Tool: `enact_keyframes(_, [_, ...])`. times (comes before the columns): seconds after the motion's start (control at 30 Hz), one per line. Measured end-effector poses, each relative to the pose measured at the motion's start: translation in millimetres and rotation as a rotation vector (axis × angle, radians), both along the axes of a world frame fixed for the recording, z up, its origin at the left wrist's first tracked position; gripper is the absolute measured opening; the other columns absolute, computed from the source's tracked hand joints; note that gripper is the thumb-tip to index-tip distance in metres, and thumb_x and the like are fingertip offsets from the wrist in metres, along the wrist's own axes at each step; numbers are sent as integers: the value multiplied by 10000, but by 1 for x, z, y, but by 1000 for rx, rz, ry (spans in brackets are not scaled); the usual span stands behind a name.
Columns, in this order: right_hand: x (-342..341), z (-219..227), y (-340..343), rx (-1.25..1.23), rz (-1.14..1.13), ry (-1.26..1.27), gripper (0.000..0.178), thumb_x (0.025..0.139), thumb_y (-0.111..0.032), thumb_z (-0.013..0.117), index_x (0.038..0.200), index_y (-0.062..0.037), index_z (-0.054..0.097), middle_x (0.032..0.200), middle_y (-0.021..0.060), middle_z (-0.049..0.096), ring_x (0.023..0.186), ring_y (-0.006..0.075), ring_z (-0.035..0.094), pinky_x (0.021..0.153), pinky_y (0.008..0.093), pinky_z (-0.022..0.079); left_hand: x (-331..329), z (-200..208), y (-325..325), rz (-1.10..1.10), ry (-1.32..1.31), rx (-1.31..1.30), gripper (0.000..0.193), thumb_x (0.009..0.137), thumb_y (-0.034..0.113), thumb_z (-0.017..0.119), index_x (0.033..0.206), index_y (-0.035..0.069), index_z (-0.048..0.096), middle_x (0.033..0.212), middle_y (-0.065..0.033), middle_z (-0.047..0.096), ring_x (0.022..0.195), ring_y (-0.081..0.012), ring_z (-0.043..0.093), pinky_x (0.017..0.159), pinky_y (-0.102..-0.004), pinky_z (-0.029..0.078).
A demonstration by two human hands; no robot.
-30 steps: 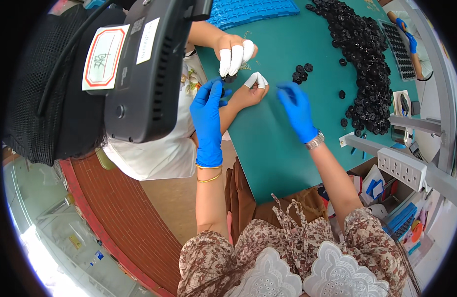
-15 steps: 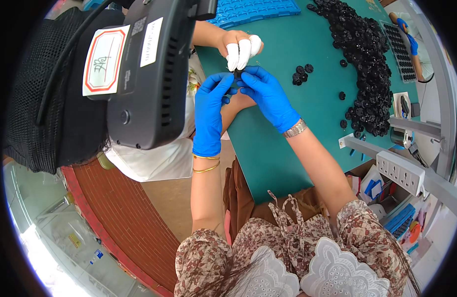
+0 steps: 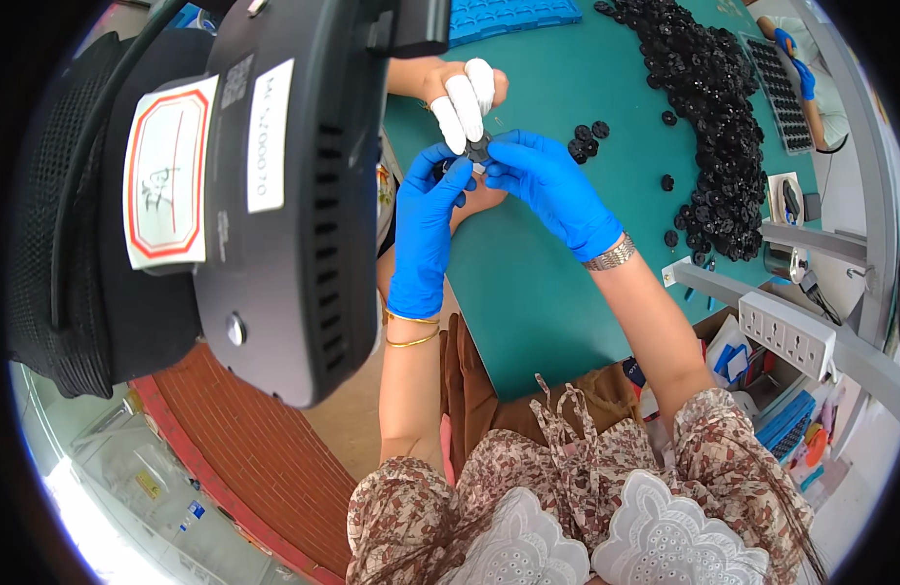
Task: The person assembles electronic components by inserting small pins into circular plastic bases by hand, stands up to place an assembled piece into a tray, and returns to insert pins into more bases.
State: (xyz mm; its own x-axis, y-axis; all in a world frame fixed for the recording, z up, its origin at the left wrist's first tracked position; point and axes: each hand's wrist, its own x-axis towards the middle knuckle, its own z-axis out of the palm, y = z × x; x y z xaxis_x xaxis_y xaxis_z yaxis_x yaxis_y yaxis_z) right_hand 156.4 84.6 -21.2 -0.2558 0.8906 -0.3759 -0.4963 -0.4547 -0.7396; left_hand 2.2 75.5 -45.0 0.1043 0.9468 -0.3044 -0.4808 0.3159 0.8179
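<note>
- Premises: workshop, apparently for assembling small parts.
- Centre: green-topped workbench [image 3: 543, 307] shared by workers.
- 2 o'clock: large heap of small black discs [image 3: 708, 136]; beyond it, a black tray [image 3: 777, 93] divided into many cells.
- 12 o'clock: blue moulded tray [image 3: 513, 19]; co-worker's fingers [image 3: 457, 109] in white covers.
- 1 o'clock: right hand [image 3: 554, 185], blue-gloved.
- 3 o'clock: socket strip [image 3: 786, 333] on metal framing [image 3: 715, 285].

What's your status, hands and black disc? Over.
Right hand at black disc's near edge, left hand close by; exact grips unclear. Black disc between both hands. Co-worker's white-covered fingers crowd its far side.
</note>
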Motion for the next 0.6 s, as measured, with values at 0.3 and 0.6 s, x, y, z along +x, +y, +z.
enact_keyframes(0.3, [17, -2, 1, -33, 72, 70, 202, 854, -163, 547, 952, 5, 603, 860, 82, 623, 765, 132, 603, 728, 256, 511, 5, -1, -7, 1, -19, 7, 137, 786, 44, 634, 916, 19, 604, 710, -1, 574, 600, -38, 484, 510, -154, 335])
enact_keyframes(0.6, [19, -2, 0, -55, 83, 44, 204, 855, -172, 547, 940, 3, 612, 862, 93, 632, 764, 128, 608, 705, 241, 514, 5, 7, -9, -33, 111, 66, 46, 795, 71, 629, 805, 33, 605, 692, -24, 583, 562, -35, 414, 501, -168, 307])
